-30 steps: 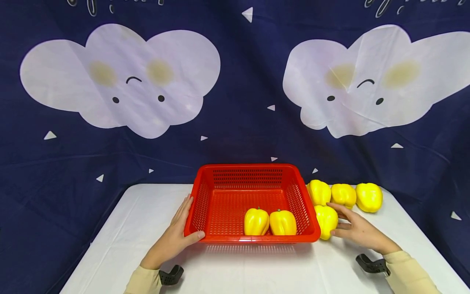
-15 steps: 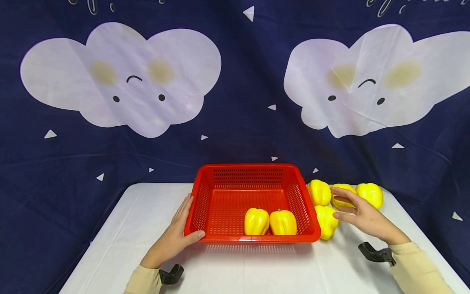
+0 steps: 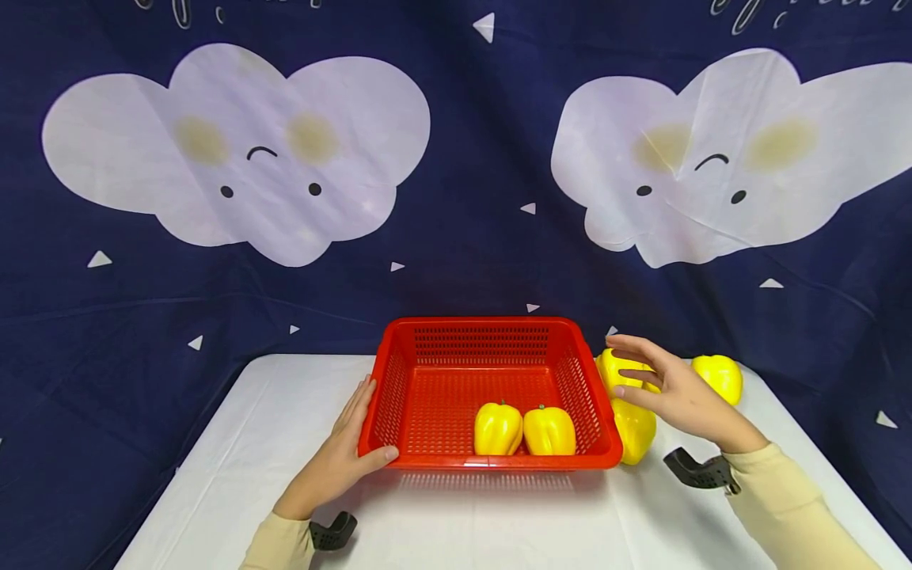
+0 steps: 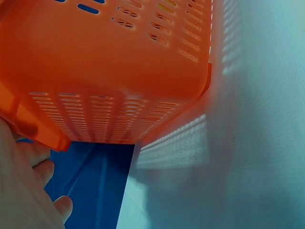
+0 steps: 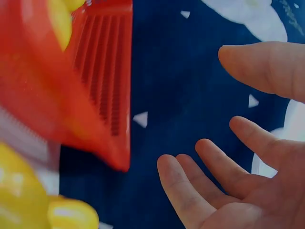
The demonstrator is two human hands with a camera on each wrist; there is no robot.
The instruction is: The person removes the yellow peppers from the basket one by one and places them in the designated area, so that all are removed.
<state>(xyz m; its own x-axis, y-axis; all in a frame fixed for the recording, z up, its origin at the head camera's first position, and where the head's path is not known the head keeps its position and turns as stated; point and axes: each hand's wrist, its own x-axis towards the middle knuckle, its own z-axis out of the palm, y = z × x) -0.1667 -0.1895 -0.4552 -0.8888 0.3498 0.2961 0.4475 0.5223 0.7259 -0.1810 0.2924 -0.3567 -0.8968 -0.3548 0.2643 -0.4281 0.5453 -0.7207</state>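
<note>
Basket [image 3: 492,462], red and slotted, on white-covered desk [image 3: 427,522], holds two peppers [image 3: 498,430] side by side near its front right corner. Other peppers [image 3: 636,434] lie outside, right of it. Left hand [image 3: 336,459]: straight fingers against the side, thumb on near rim. Right hand [image 3: 677,397]: fingers spread, holding nothing. Versus 0.5 s ago: right hand farther left, now partly masking peppers beside basket; basket contents unchanged. Peppers glossy, yellow, lobed; inside pair show green stems.
</note>
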